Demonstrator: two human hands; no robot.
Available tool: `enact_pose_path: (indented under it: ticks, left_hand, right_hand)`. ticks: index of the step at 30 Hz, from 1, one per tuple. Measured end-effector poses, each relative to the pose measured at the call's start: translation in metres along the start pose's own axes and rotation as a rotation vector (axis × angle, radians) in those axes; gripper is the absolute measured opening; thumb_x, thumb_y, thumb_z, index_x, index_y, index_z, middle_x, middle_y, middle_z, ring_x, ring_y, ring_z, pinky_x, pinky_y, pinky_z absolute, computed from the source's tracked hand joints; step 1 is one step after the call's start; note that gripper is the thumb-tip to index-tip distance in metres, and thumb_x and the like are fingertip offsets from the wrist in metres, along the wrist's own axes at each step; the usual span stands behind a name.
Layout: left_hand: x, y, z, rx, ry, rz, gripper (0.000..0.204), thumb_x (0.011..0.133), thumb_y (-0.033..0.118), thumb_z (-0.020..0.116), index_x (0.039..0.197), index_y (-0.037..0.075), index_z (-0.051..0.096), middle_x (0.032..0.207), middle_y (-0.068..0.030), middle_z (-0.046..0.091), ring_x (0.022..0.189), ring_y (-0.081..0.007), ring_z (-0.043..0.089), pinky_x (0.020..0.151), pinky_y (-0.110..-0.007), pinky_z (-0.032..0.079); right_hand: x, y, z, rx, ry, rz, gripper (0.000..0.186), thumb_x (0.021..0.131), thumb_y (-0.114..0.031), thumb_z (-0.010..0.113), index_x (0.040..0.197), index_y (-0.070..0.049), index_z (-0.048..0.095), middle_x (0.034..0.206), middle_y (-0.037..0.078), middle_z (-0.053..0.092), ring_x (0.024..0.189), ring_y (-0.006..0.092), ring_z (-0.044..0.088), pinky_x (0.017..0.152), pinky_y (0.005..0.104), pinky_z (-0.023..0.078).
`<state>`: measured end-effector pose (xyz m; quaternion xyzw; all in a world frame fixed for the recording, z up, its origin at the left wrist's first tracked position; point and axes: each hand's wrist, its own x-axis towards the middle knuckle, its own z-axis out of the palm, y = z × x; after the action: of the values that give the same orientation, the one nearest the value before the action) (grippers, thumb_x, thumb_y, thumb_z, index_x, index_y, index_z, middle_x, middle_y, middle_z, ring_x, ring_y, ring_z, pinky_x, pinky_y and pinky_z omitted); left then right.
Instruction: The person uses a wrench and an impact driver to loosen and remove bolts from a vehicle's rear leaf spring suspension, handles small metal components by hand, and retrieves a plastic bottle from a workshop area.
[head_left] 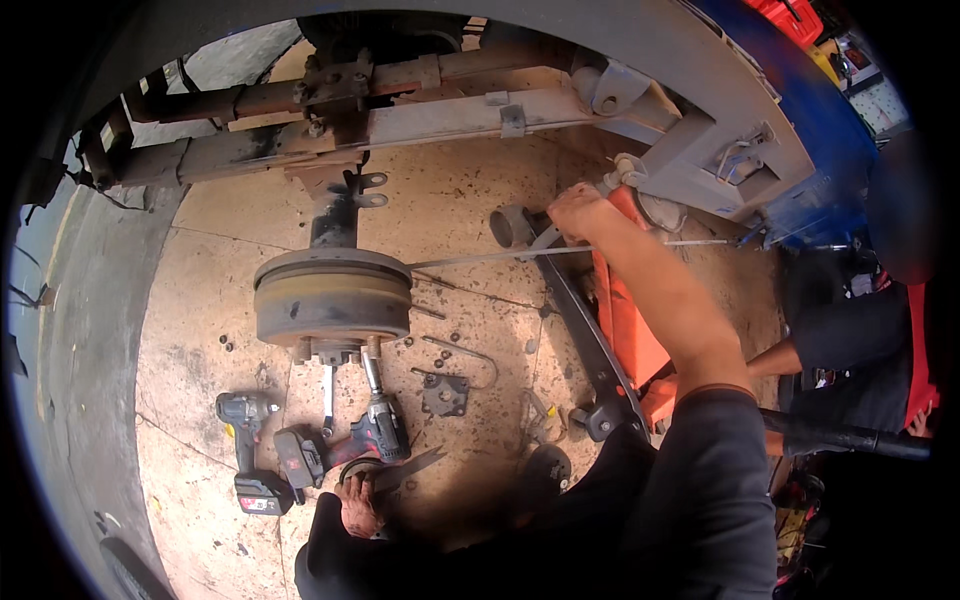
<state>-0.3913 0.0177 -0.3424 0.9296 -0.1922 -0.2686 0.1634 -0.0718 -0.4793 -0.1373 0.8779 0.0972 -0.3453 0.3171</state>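
Observation:
My right hand (pixel 578 212) is closed beside the end of the leaf spring, above the orange floor jack (pixel 625 310). A flat grey piece (pixel 546 238) shows just below its fingers; what they grip is hidden. My left hand (pixel 360 507) is low in view, fingers curled near a round metal-rimmed thing (pixel 352 468); its hold is hard to make out. Above it a red and black impact driver (pixel 375 430) points its long socket (pixel 372 370) at the rusty brake drum (pixel 333 305). A silver wrench (pixel 328 400) stands upright beside the socket, below the drum.
Another impact wrench (pixel 245 415) lies left. A thin rod (pixel 490 257) crosses from the drum toward the right. A metal plate (pixel 443 395) and several nuts lie on the stained floor (pixel 210 290). The leaf spring (pixel 430 122) spans above. A person's dark sleeve (pixel 850 335) is at right.

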Motion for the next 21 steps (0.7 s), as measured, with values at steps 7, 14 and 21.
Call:
enact_pose_path:
  ticks: [7,14,21]
  left_hand:
    - [-0.001,-0.011,0.002,0.043,0.047,0.14,0.079,0.066,0.039,0.075,0.129,0.002,0.046,0.125,-0.0179,0.049,0.111,-0.0324,0.049,0.091,-0.045,0.038]
    - [0.003,-0.014,0.01,-0.013,0.11,0.153,0.076,0.067,0.037,0.073,0.129,0.002,0.047,0.122,-0.0177,0.05,0.109,-0.0329,0.049,0.09,-0.045,0.037]
    - [0.001,-0.007,0.015,-0.035,0.242,0.154,0.071,0.07,0.037,0.072,0.128,0.001,0.048,0.114,-0.017,0.053,0.1,-0.033,0.052,0.085,-0.045,0.04]
  right_hand:
    - [0.01,-0.018,0.006,0.186,0.381,0.057,0.04,0.08,-0.019,0.065,0.118,-0.005,0.06,0.113,0.016,0.065,0.108,0.0301,0.062,0.097,0.0427,0.045]
    - [-0.033,-0.02,-0.055,0.582,0.623,0.088,0.042,0.093,-0.027,0.054,0.128,-0.006,0.051,0.121,0.02,0.059,0.116,0.0372,0.054,0.099,0.0496,0.041]
    - [-0.049,-0.027,-0.049,0.529,0.726,-0.016,0.043,0.093,-0.031,0.056,0.13,-0.009,0.052,0.127,0.021,0.056,0.123,0.0366,0.049,0.101,0.0493,0.039]
